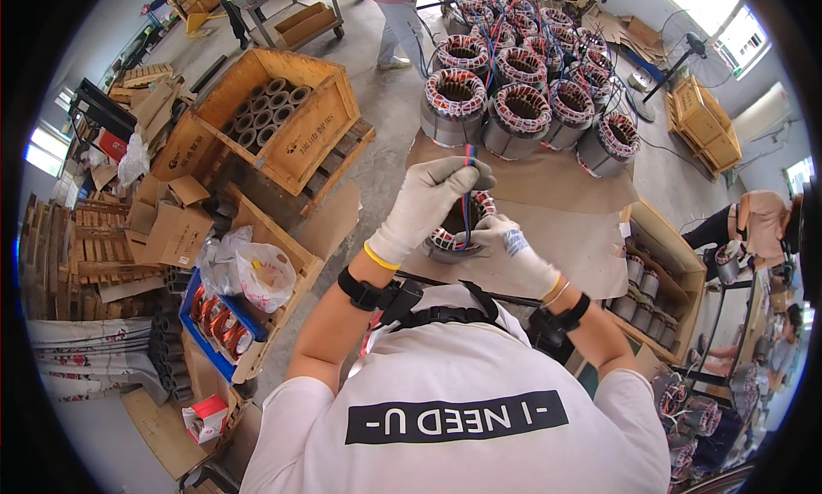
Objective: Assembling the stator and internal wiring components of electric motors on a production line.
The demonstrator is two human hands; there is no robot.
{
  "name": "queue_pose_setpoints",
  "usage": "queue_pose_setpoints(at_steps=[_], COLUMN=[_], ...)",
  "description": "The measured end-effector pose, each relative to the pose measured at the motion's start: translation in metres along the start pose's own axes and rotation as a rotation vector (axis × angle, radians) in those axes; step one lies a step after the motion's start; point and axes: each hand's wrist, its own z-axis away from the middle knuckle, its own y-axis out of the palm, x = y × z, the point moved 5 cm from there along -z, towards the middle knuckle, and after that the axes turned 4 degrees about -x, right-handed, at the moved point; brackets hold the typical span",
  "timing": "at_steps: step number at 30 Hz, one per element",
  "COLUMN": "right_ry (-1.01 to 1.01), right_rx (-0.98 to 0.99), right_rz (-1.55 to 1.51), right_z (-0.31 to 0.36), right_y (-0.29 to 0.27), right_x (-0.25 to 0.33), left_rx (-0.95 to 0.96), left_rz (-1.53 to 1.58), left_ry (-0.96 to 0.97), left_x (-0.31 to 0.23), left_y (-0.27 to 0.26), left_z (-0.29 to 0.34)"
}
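Observation:
A motor stator [446,248] with a laced ring of windings stands right in front of me, partly hidden by my hands. Colored lead wires [466,210], red, blue and dark, rise from it. My left hand [432,199], in a whitish glove, is closed round their upper part, and the ends stick out above the fingers. Lower down, my right hand [518,252], gloved too, has its thumb and fingers pinched on the same wires close to the winding ring. Just beyond stand several finished-looking stators [454,117] with red and white laced windings.
On the left are a wooden crate [312,139] of metal cylinders and a blue bin [224,366] with copper coils. At right, an open wooden box [676,250] holds more stators. A person [398,23] stands beyond; another [762,224] handles a stator at far right.

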Motion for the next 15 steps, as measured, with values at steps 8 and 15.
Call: queue_pose_setpoints(at_steps=[8,15], right_ry=[-0.011,0.022], right_rx=[-0.25,-0.15], right_rz=[0.129,0.312], right_z=[0.005,-0.002], right_y=[0.03,0.021], right_x=[-0.028,-0.019], left_rx=[0.183,0.315], left_rz=[0.005,-0.815], left_ry=[0.041,0.192], left_x=[-0.004,0.076], left_y=[0.012,-0.033], left_z=[0.005,0.027])
